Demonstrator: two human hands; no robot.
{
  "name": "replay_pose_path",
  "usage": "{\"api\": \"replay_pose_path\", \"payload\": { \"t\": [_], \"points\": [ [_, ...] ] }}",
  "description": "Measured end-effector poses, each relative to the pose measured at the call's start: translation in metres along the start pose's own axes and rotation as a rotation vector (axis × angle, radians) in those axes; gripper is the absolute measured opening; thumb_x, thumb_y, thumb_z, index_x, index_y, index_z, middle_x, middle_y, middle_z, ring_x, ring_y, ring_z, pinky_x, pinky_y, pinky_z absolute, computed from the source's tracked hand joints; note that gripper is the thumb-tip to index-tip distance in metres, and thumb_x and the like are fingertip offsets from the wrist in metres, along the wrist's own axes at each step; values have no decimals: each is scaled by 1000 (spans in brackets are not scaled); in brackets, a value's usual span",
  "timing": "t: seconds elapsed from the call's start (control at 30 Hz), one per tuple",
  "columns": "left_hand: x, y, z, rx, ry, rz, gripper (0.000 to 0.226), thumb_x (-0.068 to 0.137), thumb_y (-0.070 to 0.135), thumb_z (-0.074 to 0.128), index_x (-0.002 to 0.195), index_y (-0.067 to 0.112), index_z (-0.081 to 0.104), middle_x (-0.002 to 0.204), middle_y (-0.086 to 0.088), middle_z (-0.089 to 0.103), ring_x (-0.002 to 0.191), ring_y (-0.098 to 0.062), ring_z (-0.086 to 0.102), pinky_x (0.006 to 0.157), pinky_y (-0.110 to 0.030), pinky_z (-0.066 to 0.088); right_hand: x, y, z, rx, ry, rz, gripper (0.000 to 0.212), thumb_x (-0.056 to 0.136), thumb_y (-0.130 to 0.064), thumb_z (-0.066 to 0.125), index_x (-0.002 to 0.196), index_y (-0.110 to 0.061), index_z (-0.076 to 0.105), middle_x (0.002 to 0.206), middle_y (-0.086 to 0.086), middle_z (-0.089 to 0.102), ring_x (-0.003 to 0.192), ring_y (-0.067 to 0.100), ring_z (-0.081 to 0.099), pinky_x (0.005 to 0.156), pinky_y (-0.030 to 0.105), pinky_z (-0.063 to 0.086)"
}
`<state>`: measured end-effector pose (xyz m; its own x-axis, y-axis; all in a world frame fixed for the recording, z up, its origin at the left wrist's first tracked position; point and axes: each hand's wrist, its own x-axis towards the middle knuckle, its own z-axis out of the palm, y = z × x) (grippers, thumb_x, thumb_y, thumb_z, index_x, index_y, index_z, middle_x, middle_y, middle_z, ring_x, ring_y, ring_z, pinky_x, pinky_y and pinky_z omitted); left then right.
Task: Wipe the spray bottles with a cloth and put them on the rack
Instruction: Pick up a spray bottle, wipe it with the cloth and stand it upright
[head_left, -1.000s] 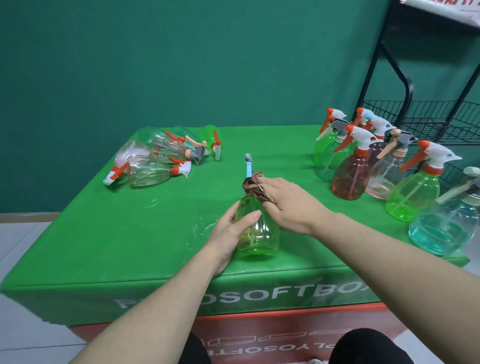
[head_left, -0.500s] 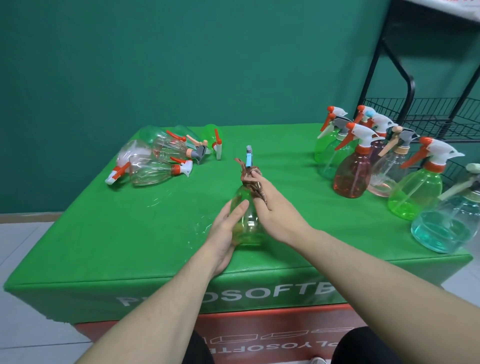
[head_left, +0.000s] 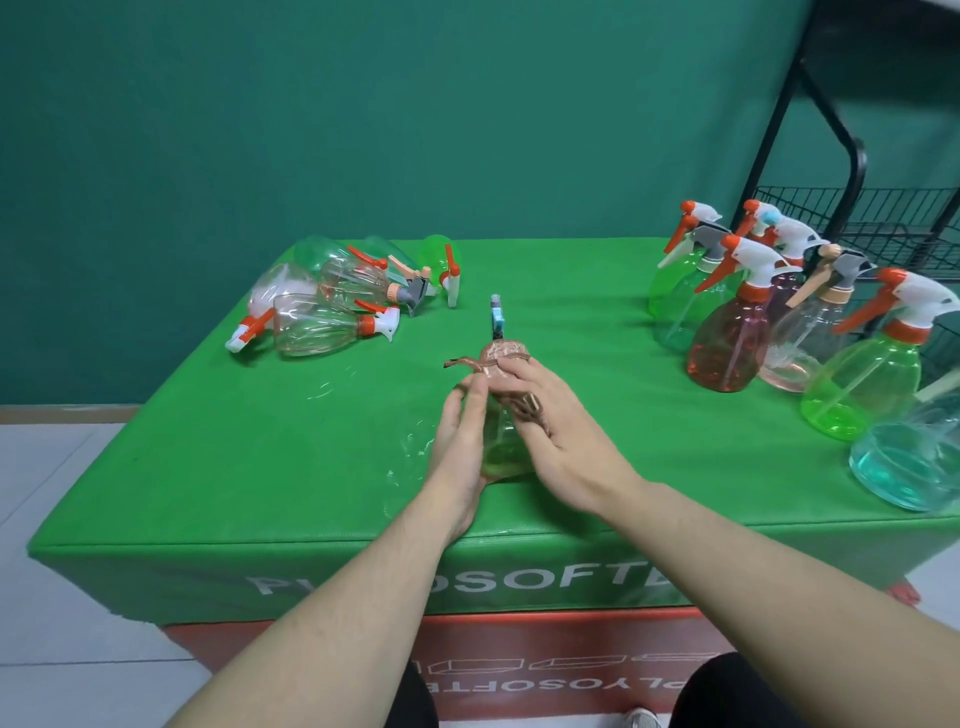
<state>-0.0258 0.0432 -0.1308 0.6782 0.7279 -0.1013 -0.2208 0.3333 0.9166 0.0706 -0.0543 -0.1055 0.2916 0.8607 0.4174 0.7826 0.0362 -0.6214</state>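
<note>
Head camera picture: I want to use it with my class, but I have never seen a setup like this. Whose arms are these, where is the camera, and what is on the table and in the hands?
There is no machine here: a person wears a camera on the head, looking forward and down, so the two bare arms are that person's own. The left hand steadies a green spray bottle standing upright on the green table. The right hand holds a brown cloth around the bottle's neck, wiping it. On the table's far left, a pile of bottles lies on its side; on the right, a group of bottles stands upright. Behind them is a black wire rack.
</note>
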Motion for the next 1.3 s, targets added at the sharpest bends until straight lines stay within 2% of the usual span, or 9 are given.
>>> {"api": "replay_pose_path", "payload": {
  "t": [0.23, 0.33, 0.43, 0.53, 0.77, 0.9, 1.07, 1.17, 1.3],
  "points": [
    [2, 1, -3, -124, -12, -84, 84, 86, 81, 39, 137, 19, 63, 123, -14, 73, 112, -29, 72, 95, -46, 57, -34, -1, 11, -272, -8, -275, 54, 83, -18, 48, 135, -21, 61, 158, 2, 40, 155, 34, 14, 127, 43, 13],
    [0, 2, 0, -120, -6, -58, 60, 89, 69, 56, 130, 25, 67, 121, -14, 74, 107, -29, 73, 96, -49, 58, -43, 3, 10, -335, -9, -301, 57, 78, -24, 56, 135, -21, 63, 159, 2, 40, 154, 36, 15, 126, 47, 17],
    [0, 3, 1, -74, 10, -20, 48, 89, 56, 61, 133, 37, 54, 125, -8, 72, 109, -25, 73, 91, -43, 59, -46, -2, 6, -261, 49, -293, 46, 88, -30, 56, 132, -18, 65, 156, 4, 43, 155, 27, 16, 127, 43, 15],
    [2, 1, -1, -81, -28, -18, 45, 98, 48, 56, 141, 35, 51, 128, -4, 72, 114, -25, 71, 83, -38, 61, -38, -8, 5, -221, 154, -301, 38, 98, -27, 47, 126, -12, 67, 148, 10, 51, 151, 1, 11, 127, 36, 13],
    [3, 1, -7, -66, -141, -67, 60, 100, 59, 45, 141, 18, 61, 129, -11, 72, 116, -24, 70, 92, -42, 59, -4, -13, 8, -197, 178, -102, 46, 104, -25, 43, 148, -16, 48, 151, 0, 48, 148, 7, 25, 126, 32, 13],
    [7, -3, -8, -30, -128, -42, 79, 82, 67, 68, 148, 27, 50, 134, -10, 69, 119, -30, 68, 96, -50, 56, 22, -16, 7, -62, 132, 140, 44, 108, -32, 39, 147, -17, 51, 156, -1, 42, 145, 10, 31, 124, 29, 17],
    [8, -6, -8, -45, -119, -7, 71, 76, 57, 72, 139, 31, 53, 115, -5, 76, 95, -23, 74, 73, -40, 59, 45, -14, 3, 178, 113, 389, 41, 110, -33, 37, 146, -20, 52, 144, -11, 48, 138, 2, 37, 110, 17, 25],
    [8, -7, -9, -71, -108, -4, 66, 80, 54, 66, 139, 28, 54, 117, -9, 75, 94, -24, 73, 74, -39, 59, 41, -15, 9, 172, 141, 383, 40, 109, -27, 38, 145, -18, 53, 146, -10, 48, 139, 4, 37, 111, 16, 24],
    [10, -10, -14, -111, -92, -34, 53, 97, 54, 60, 141, 26, 52, 129, -19, 69, 112, -35, 69, 94, -53, 55, 20, -16, 22, 117, 193, 230, 42, 108, -25, 35, 145, -15, 51, 154, -1, 46, 144, 6, 34, 122, 25, 21]
  ]
}}
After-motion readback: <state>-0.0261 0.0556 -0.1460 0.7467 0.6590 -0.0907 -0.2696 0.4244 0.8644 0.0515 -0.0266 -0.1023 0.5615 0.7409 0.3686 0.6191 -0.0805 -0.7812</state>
